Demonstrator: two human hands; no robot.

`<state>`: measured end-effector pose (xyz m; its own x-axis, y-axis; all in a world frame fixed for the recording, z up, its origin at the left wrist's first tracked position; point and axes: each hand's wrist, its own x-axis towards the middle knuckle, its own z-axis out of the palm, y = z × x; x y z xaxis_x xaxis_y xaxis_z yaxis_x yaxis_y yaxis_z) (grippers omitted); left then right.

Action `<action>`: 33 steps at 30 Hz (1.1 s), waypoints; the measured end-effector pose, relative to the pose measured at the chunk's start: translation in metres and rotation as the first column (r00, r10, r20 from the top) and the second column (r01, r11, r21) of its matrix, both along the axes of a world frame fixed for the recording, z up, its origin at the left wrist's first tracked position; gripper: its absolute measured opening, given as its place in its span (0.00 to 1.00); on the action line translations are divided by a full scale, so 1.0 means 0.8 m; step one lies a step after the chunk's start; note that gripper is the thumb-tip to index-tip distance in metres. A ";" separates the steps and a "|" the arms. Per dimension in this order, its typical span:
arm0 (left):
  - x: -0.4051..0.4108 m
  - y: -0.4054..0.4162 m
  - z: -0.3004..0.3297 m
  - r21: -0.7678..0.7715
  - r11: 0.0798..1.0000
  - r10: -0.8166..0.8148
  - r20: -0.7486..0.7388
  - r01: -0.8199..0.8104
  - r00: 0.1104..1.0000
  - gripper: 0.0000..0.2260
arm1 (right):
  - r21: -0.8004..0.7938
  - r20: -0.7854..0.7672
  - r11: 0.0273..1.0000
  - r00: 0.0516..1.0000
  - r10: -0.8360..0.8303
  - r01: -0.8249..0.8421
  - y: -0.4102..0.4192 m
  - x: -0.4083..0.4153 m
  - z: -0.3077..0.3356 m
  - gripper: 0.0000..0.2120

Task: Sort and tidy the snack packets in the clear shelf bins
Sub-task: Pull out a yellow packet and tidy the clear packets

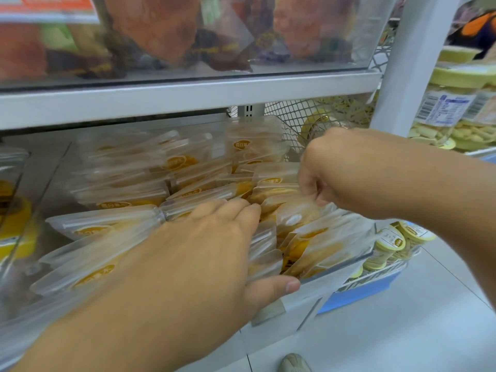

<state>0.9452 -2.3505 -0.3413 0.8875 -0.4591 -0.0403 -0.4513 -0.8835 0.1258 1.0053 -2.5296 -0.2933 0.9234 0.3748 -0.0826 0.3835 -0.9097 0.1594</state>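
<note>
A clear shelf bin [338, 267] holds several frosted packets with yellow-orange labels [112, 229], stacked in rows. My left hand [204, 253] lies flat over the front packets, fingers straight and pressing down, thumb at the bin's front edge. My right hand [346, 167] reaches in from the right with fingers curled, pinching the top of a frosted packet [292, 210] at the bin's right side. More packets [252, 146] stand at the back of the bin.
The shelf above carries a clear bin of reddish-brown snack bags [161, 36]. A white upright post [410, 63] stands on the right, with yellow-lidded jars [456, 108] beyond it and small yellow-capped tubs [389, 245] lower down. A wire mesh [303, 119] backs the shelf.
</note>
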 end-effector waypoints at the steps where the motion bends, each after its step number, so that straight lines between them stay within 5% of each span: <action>1: 0.001 0.004 0.001 -0.031 1.000 0.004 0.000 -0.004 1.000 0.36 | 0.002 -0.014 1.000 1.000 -0.021 0.021 0.003 0.000 -0.001 0.12; 5: 0.008 0.012 0.002 -0.009 0.998 -0.058 -0.101 0.057 0.993 0.38 | -0.003 -0.014 0.995 0.995 -0.099 0.099 0.010 0.001 0.000 0.17; 9: 0.011 0.010 0.005 -0.034 0.996 -0.081 -0.171 0.077 0.982 0.37 | -0.118 0.183 0.989 0.981 -0.063 0.085 0.017 0.005 -0.010 0.13; 11: 0.016 0.010 0.003 -0.038 0.995 -0.094 -0.242 0.087 0.966 0.37 | -0.095 0.075 0.994 0.996 -0.044 0.051 0.014 0.010 -0.002 0.11; 15: 0.018 0.015 -0.003 -0.105 0.987 -0.143 -0.192 0.125 0.971 0.37 | 0.410 -0.367 0.912 0.913 0.180 -0.015 0.013 0.001 0.017 0.15; 18: 0.010 0.024 0.011 -0.155 0.981 -0.129 -0.090 0.114 0.988 0.40 | 0.593 -0.174 0.803 0.962 0.210 -0.068 0.025 0.014 -0.010 0.08; 22: 0.021 0.052 0.041 -0.240 0.965 0.136 0.119 -0.104 0.983 0.31 | 0.394 0.146 0.911 0.987 0.072 -0.125 0.051 0.044 -0.027 0.09; 25: 0.045 0.065 0.037 -0.147 0.961 0.264 0.226 -0.235 0.938 0.18 | 0.227 0.103 0.973 0.994 0.023 -0.046 0.074 0.055 -0.017 0.09; 28: 0.057 0.066 0.020 0.001 0.954 0.298 0.123 -0.301 0.946 0.12 | 0.115 0.110 0.993 0.994 -0.007 -0.006 0.095 0.054 -0.012 0.06; 30: 0.059 0.066 0.011 0.049 0.952 0.298 0.091 -0.303 0.950 0.14 | 0.035 0.159 0.998 0.986 0.044 -0.050 0.101 0.048 -0.012 0.09; 33: 0.060 0.067 0.005 0.111 0.962 0.249 0.030 -0.251 0.968 0.30 | -0.061 0.152 0.995 0.985 0.087 -0.079 0.103 0.044 -0.023 0.11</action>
